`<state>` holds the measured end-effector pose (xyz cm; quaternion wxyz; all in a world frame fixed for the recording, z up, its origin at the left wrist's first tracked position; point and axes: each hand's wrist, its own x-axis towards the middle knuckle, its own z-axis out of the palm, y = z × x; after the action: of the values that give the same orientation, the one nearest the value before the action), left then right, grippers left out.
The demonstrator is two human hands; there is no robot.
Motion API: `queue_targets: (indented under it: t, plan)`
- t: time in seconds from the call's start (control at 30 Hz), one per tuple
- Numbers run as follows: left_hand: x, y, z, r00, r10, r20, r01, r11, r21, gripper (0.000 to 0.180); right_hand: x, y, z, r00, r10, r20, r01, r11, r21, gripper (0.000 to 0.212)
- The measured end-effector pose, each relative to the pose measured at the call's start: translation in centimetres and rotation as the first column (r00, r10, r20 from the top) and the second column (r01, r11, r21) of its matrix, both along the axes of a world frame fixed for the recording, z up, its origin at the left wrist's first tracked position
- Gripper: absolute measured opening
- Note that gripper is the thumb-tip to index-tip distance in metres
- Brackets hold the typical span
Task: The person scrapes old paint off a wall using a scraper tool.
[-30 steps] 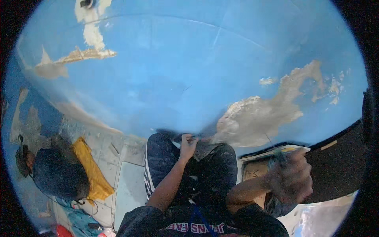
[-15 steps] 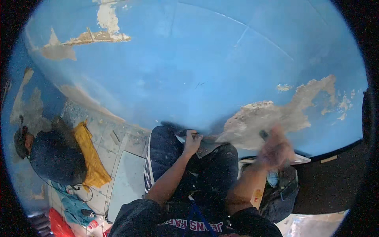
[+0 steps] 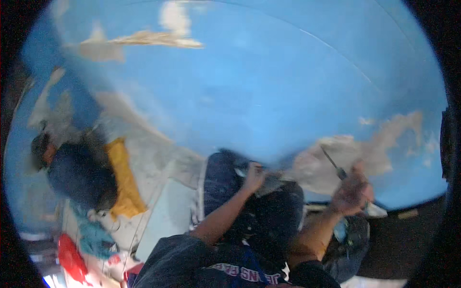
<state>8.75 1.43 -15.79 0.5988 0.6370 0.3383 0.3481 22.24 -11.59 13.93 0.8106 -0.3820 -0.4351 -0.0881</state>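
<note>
My right hand (image 3: 353, 192) is closed round the dark handle of a thin-bladed tool, which looks like a putty knife (image 3: 331, 159) seen edge-on. The blade points up and left in front of a patch of bare grey plaster (image 3: 307, 165) on the blue wall (image 3: 230, 96). I cannot tell whether its tip touches the plaster. Above my knees, my left hand (image 3: 253, 177) is closed on the edge of a flat grey plate (image 3: 270, 185). Part of that plate is hidden by my fingers and legs, and the picture is blurred by motion.
At the left another person (image 3: 81, 173) crouches by the wall, next to a yellow cloth (image 3: 126, 180). A pale flat board (image 3: 165, 211) lies on the tiled floor. Teal cloth (image 3: 93, 235) and a red bag (image 3: 72, 259) lie lower left. A dark bag (image 3: 353, 245) stands at my right.
The whole view has shifted, with the wall and my body now farther right and lower. The tool's blade now shows clearly in my right hand. My left hand still grips the plate.
</note>
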Motion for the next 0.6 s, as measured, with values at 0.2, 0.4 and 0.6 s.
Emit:
queue_targets:
  t: [0.2, 0.4, 0.6]
  plan:
    - [1.5, 0.1, -2.9, 0.994, 0.019, 0.108, -0.009, 0.996, -0.088, 0.037, 5.3, -7.9, -0.5, 0.898, -0.440, -0.011, 0.425, 0.874, -0.236, 0.042]
    - [0.2, 0.5, -2.7, 0.996, -0.062, -0.061, 0.058, 0.996, -0.068, 0.029, 7.4, -2.2, -5.1, 0.326, -0.595, 0.735, 0.925, 0.360, -0.118, 0.037]
    - [2.0, -1.1, -1.1, 0.992, -0.124, -0.013, 0.123, 0.992, -0.039, 0.023, 5.0, -6.4, 0.2, 0.831, -0.553, 0.068, 0.542, 0.774, -0.327, 0.034]
